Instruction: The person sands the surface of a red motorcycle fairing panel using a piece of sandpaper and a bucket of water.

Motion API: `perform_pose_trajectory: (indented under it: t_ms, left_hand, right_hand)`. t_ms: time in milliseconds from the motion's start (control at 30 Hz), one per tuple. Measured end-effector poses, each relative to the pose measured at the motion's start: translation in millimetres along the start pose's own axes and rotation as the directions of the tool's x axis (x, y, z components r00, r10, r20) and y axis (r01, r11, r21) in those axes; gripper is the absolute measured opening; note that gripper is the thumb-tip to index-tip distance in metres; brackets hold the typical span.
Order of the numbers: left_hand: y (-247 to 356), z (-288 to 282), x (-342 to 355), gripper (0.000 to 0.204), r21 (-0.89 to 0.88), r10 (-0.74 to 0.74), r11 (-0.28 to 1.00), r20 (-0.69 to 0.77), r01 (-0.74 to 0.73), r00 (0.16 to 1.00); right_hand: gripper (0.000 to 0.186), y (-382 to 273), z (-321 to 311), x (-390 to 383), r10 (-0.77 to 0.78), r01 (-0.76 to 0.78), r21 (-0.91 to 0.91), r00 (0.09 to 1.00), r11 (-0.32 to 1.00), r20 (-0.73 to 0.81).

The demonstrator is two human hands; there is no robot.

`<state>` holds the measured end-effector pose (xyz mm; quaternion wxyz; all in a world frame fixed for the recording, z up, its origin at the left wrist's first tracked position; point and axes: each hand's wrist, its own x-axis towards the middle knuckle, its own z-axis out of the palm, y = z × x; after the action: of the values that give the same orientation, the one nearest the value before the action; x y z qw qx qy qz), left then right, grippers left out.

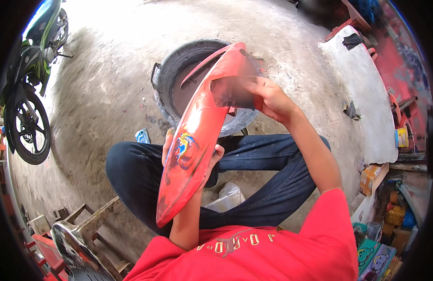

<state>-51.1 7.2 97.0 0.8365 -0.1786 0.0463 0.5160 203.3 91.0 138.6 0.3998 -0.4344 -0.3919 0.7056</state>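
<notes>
Your red panel (193, 129) is up in front of you, long axis running from near your belly at lower L, away & slightly R, so the far end shows over the grey tub (163, 89). Your L hand (209, 169) is wrapped round the lower half from underneath, digits showing at both long edges, so it's grasping the panel; most of the palm is hidden. Your R hand (272, 100) is gripping a dark thin sheet (223, 92) against the upper half, coming in from the R edge; fingertips are blurred, so can't tell exactly how they sit. Key relation: panel lies immed. L of your R hand, its length crossing in front of that hand. Of your 2 hands, R is nearer the far end, L nearer the close tip.
</notes>
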Motion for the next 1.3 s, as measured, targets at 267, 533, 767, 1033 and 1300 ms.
perform_pose_trajectory:
  t_ms: [267,533,767,1033,1300]
  left_hand:
    - [2,-3,4,0.050,-0.004,-0.031,0.999,0.085,0.031,0.996]
    - [7,-8,4,0.053,0.069,-0.025,0.997,0.107,0.018,0.994]
    - [17,-9,3,0.053,0.198,0.059,0.978,0.028,-0.064,0.998]
    - [16,-8,4,0.051,0.141,0.088,0.986,-0.025,-0.084,0.996]
    - [3,-2,8,0.054,0.085,0.015,0.996,-0.028,-0.013,0.999]
  right_hand:
    - [0.035,5,-88,-6,0.127,-0.231,-0.278,0.929,0.932,-0.348]
    - [0.028,203,-156,130,0.079,-0.346,-0.746,0.926,0.569,-0.369]
    - [0.030,437,-214,261,-0.060,-0.161,-0.564,0.933,0.810,-0.353]
    - [0.033,428,-223,259,-0.106,-0.115,-0.589,0.939,0.800,-0.326]
    - [0.031,118,-218,142,-0.064,-0.334,-0.940,0.939,0.074,-0.338]
